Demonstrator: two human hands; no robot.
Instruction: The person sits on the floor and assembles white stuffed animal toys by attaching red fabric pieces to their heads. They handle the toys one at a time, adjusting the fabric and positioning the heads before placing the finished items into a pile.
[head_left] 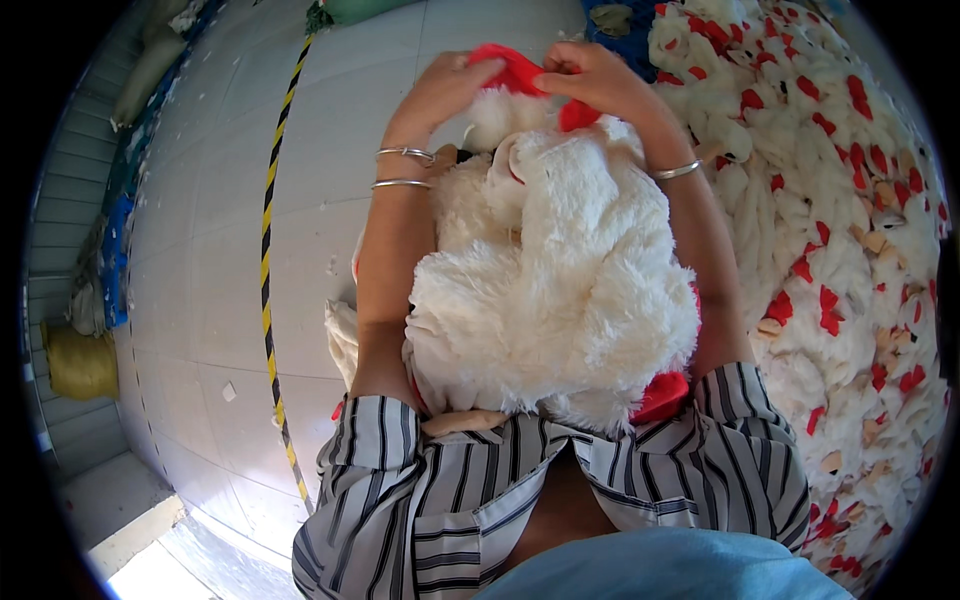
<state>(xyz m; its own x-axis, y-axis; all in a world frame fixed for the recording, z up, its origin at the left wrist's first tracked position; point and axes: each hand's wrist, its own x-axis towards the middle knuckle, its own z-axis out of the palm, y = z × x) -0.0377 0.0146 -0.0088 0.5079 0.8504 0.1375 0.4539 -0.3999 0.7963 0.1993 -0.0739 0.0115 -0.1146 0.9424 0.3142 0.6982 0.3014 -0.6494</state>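
Head view: pinching red cloth [510, 68] above a pale tiled floor [335, 150].

Along the floor, black-and-yellow tape [267, 225]; far left, one yellow sack [82, 363]; at right, one heap [800, 230] of white and red pieces, past counting. Pinched between fingers [487, 68] of left hand [445, 88] and right hand [602, 80]: red cloth, at the far end of one white plush bundle [570, 260]. Three bracelets [402, 183]: two left, one right.

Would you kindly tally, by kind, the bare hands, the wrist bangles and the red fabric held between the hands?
Bare left hand and bare right hand: 2
Round silver metal bangles: 3
Red plush fabric section between the hands: 1
Total: 6
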